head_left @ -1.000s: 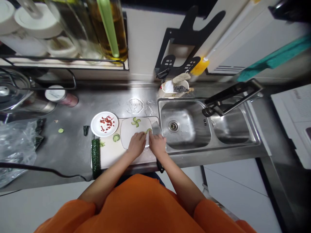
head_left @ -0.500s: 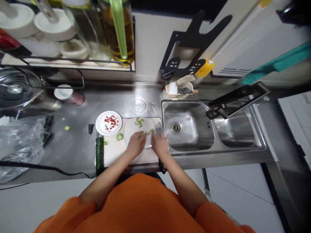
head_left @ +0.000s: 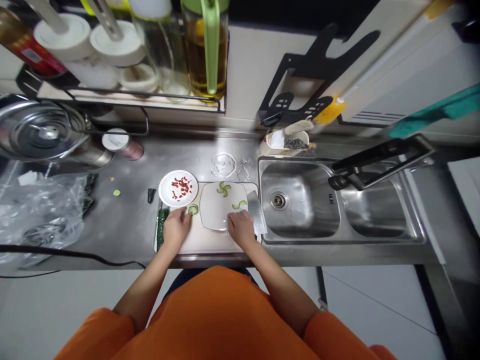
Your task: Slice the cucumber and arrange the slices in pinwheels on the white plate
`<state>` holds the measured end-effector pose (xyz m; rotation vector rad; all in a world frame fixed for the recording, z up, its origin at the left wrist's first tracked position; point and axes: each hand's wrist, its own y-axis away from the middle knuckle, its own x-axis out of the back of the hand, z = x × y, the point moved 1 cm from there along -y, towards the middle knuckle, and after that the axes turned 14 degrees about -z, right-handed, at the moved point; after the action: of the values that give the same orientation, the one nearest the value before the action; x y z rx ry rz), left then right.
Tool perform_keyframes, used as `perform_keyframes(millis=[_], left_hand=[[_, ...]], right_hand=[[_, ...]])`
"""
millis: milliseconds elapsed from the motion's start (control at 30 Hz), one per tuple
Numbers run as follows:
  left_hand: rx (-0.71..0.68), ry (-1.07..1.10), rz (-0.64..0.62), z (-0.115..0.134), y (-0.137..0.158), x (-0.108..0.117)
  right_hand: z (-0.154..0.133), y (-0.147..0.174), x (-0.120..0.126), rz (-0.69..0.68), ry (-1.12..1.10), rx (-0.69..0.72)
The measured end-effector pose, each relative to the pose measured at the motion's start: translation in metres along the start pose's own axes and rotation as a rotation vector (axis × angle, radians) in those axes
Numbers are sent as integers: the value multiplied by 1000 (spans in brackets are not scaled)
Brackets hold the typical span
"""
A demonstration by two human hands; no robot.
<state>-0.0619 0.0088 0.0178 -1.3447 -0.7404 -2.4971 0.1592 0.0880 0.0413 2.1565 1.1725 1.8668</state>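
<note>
My left hand (head_left: pixel 176 230) is over the left part of the cutting board (head_left: pixel 206 244), fingers drawn together beside cucumber slices (head_left: pixel 193 209); what they pinch, if anything, is hidden. Partly under that hand lies a dark green cucumber (head_left: pixel 161 227). My right hand (head_left: pixel 241 228) has its fingers curled at the near right edge of a white square plate (head_left: pixel 215 215); anything inside them is hidden. On the plate, thin green slices form a pinwheel (head_left: pixel 224 189), and a curved pair of slices (head_left: pixel 239 204) lies just above my right fingers. A cleaver blade (head_left: pixel 257 212) rests right of the plate.
A round white dish (head_left: pixel 178 188) with red bits touches the board's upper left. To the right are two steel sink basins (head_left: pixel 296 195) with a faucet (head_left: pixel 375 162). Plastic bags (head_left: pixel 56 210), a jar (head_left: pixel 123 144) and a cucumber end (head_left: pixel 151 195) lie left. Above hangs a condiment rack (head_left: pixel 142 100).
My left hand has left the plate and moved left to the cucumber slices. My right hand has drawn back toward the plate's near edge, uncovering the curved slices. The view has shifted slightly.
</note>
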Motion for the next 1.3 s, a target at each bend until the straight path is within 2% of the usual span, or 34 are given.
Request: perform_keyframes(millis=[200, 467, 700, 800, 933, 1100, 1300], left_hand=[[77, 56, -47, 7, -1, -4], [124, 175, -39, 7, -2, -1], [141, 379, -77, 7, 1, 9], [115, 487, -131, 16, 4, 13], [-3, 645, -247, 38, 5, 11], [-77, 766, -415, 67, 0, 1], [33, 874, -551, 85, -5, -7]], right_hand=[[-10, 1, -5, 14, 7, 60], [-12, 3, -10, 4, -5, 76], [-17, 1, -10, 16, -120, 101], [-20, -4, -10, 48, -220, 170], [-24, -11, -9, 106, -351, 231], [-20, -13, -3, 104, -593, 125], [-2, -9, -1, 48, -921, 19]])
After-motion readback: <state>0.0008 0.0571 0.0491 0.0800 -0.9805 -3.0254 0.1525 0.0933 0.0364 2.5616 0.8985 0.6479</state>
